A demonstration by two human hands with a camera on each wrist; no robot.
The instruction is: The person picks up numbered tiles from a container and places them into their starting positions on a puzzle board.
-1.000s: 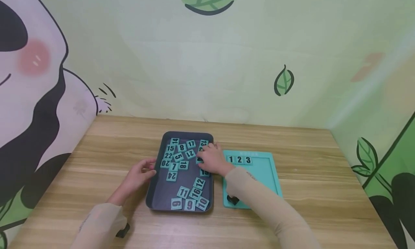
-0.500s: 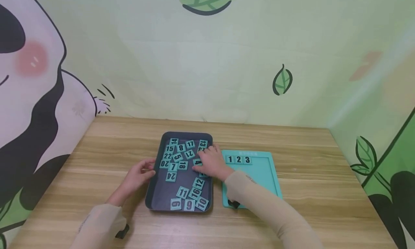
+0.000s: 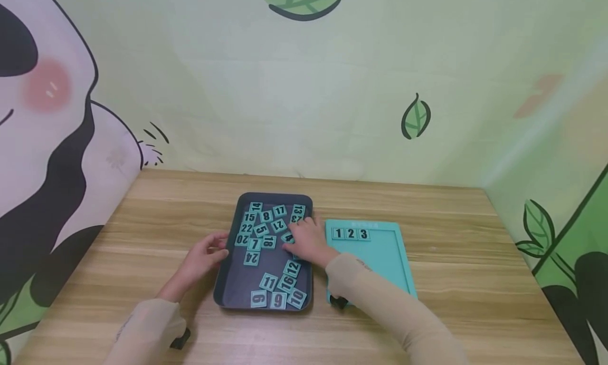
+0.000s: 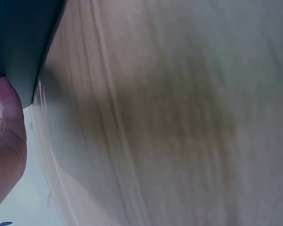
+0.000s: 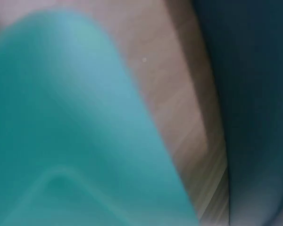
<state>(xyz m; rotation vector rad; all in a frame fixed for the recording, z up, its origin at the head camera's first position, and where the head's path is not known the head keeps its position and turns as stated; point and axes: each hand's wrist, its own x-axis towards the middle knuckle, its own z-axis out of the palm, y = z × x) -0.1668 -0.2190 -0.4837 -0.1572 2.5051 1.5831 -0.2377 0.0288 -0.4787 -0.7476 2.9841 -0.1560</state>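
Dark grey, the tray (image 3: 237, 286) sits on the wooden counter (image 3: 451, 238) between the person's two grips. The left grip (image 3: 199, 257) is just left of it, with loose fingers and thumb a little apart, touching the tray's side. The right grip (image 3: 311, 241) is over the tray's right edge. Its thumb and finger are down by the 4 tile (image 3: 287, 238), which lies in the tray, partly covered by the hand. It is too hard to see if they pinch the tile, so one cannot tell.

Just left of the right grip are the 21 tile (image 3: 278, 225) and the 18 tile (image 3: 268, 242). Just past its fingers, farther from the person, is the 13 tile (image 3: 298, 210). Nearer the person than the right grip are the 12 tile (image 3: 292, 268) and the 16 tile (image 3: 286, 284).

The blue-green board (image 3: 380, 259) lies right of that grip, partly under the sleeve (image 3: 380, 301). Tiles 1, 2 and 3 (image 3: 350, 233) sit in a row along its far edge.
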